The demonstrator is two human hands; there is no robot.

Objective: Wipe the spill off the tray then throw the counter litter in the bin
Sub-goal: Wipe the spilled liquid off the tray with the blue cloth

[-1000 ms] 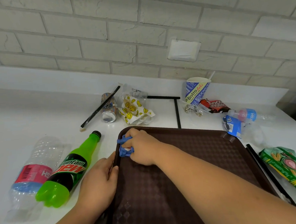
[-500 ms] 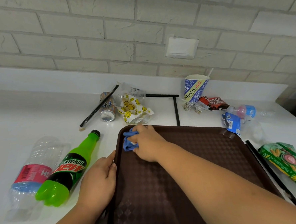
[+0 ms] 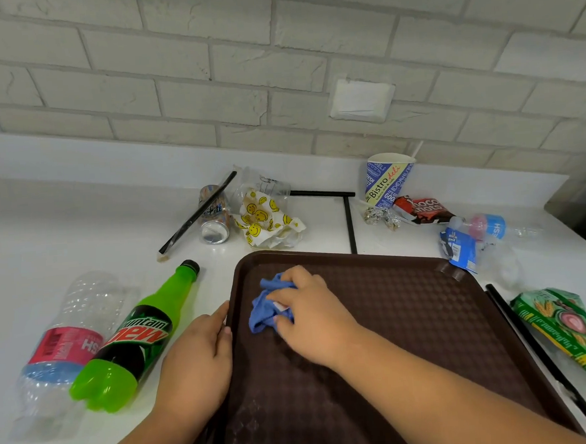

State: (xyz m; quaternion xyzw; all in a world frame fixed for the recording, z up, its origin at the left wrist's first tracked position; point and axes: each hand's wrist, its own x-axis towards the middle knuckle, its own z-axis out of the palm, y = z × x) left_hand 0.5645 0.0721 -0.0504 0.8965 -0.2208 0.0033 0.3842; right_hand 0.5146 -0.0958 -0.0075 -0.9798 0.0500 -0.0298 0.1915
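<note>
Presses bunched blue cloth (image 3: 261, 311) onto far-left area of tray (image 3: 410, 317) with right hand (image 3: 313, 318), fingers curled round the wad and gripping it; judged to hold wiping pressure on the textured surface. Braces tray's left rim with left hand (image 3: 197, 361), fingers extended and relaxed, tips against the edge, grasping nothing; probably to stop sliding on counter (image 3: 79, 235).

Tray orientation: flat, far edge roughly parallel to wall, right corner slightly nearer. Long axis not determinable, near edge out of view. Cloth crumpled, no clear axis.

Faint pale smears near bottom of view; wiping judged unfinished.

Litter untouched: green bottle (image 3: 137, 337) just left of tray, on its side, cap pointing toward wall and rightward; clear bottle (image 3: 65, 338) touching it; can (image 3: 214, 223), smiley wrapper (image 3: 267, 223) and paper cup (image 3: 386, 178) near wall.
</note>
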